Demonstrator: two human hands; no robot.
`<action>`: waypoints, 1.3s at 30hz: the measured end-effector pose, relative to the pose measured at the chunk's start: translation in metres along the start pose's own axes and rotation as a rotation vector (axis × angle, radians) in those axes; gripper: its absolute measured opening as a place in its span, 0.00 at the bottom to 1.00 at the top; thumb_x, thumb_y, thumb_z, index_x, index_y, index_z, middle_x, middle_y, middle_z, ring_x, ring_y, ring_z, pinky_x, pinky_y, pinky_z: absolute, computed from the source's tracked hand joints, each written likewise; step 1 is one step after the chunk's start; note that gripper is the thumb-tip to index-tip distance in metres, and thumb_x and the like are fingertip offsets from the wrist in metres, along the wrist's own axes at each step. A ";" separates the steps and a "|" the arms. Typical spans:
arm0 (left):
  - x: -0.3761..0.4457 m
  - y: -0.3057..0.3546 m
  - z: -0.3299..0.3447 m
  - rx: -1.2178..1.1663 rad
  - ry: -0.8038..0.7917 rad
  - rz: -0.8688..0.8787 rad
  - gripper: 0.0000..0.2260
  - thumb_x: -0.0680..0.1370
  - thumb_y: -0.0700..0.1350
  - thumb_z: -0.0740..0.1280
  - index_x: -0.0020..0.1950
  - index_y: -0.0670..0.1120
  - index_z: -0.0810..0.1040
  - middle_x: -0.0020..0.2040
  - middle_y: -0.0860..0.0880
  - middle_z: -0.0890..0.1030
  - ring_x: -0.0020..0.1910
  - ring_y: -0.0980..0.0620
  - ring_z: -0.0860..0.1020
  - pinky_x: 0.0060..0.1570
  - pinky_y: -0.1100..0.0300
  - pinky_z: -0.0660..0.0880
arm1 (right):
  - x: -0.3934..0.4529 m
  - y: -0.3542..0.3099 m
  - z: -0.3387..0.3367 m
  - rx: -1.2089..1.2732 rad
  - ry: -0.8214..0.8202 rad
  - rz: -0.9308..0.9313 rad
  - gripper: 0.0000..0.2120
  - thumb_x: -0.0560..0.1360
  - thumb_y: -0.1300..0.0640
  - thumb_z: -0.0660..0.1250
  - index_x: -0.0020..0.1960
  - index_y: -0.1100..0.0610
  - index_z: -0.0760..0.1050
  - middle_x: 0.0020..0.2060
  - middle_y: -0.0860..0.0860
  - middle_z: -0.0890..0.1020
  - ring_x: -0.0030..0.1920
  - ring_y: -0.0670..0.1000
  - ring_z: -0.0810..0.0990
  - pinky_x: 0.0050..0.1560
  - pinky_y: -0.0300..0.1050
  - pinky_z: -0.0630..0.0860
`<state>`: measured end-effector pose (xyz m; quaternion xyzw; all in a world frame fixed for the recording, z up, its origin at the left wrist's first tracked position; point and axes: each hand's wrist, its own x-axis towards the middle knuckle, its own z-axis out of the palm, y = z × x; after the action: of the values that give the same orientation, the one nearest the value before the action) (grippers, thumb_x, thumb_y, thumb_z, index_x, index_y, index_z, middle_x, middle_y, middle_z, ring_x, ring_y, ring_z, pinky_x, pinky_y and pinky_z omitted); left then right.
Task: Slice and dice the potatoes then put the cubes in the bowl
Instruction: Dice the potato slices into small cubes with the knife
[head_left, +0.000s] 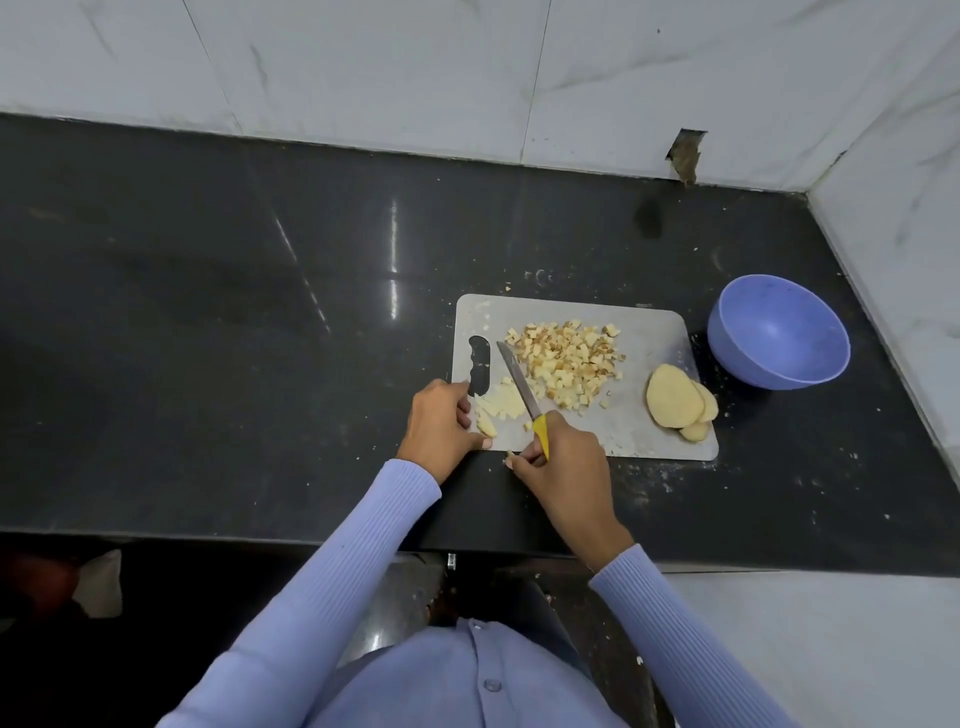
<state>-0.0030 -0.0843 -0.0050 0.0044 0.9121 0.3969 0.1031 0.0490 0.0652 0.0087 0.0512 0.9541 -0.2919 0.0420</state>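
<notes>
Right now the right hand (558, 462) is wrapped around the yellow handle of one knife (519, 392), fingers curled tight on it, with the blade running up and to the left across the board (649, 332) and its tip near the handle slot at the board's left end. Just left of the blade lies a small batch of pale potato strips (501, 405), partly cut, too bunched together for me to count. The left hand (441, 428) sits at the board's near left corner with its fingers bent down on those strips, steadying them; the thumb lies along the board's front edge. Beyond the blade, in the middle of the board, is one loose pile of cubes (569, 364), many of them browned on a face, far too many to number, with a few strays scattered at its near edge. Further right, at the board's near right corner, lie the slices (678, 402): I count three, overlapping, the largest on top and a small one poking out at the front. Off the board to the right, just beside its far corner and not touching it, stands one blue bowl (779, 332), nothing in it that I can see. Board and bowl rest on a dark counter (208, 312) flecked with potato crumbs, which meets a white marbled wall (363, 67) behind and on the right. Both sleeves are ribbed light blue.
</notes>
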 end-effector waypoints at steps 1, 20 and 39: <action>0.002 0.002 0.000 0.001 -0.015 -0.010 0.18 0.61 0.36 0.81 0.45 0.40 0.78 0.43 0.44 0.77 0.40 0.46 0.78 0.46 0.53 0.79 | 0.002 0.001 0.001 -0.014 0.011 -0.006 0.15 0.70 0.56 0.73 0.40 0.54 0.66 0.35 0.47 0.80 0.35 0.50 0.79 0.36 0.49 0.77; 0.023 0.037 0.026 -0.191 0.014 -0.033 0.20 0.63 0.33 0.79 0.54 0.37 0.81 0.39 0.46 0.79 0.38 0.51 0.78 0.47 0.62 0.78 | 0.033 0.029 -0.015 0.150 0.135 -0.055 0.10 0.72 0.59 0.70 0.49 0.55 0.70 0.45 0.49 0.80 0.42 0.51 0.78 0.41 0.50 0.76; 0.029 0.022 0.027 -0.360 0.044 -0.067 0.14 0.66 0.25 0.72 0.48 0.37 0.81 0.41 0.42 0.80 0.36 0.54 0.79 0.38 0.71 0.76 | 0.079 0.006 -0.026 -0.337 -0.163 -0.208 0.16 0.75 0.60 0.67 0.50 0.54 0.59 0.55 0.53 0.72 0.54 0.52 0.66 0.43 0.43 0.65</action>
<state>-0.0275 -0.0474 -0.0119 -0.0531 0.8279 0.5501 0.0952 -0.0297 0.0904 0.0186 -0.0791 0.9830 -0.1341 0.0969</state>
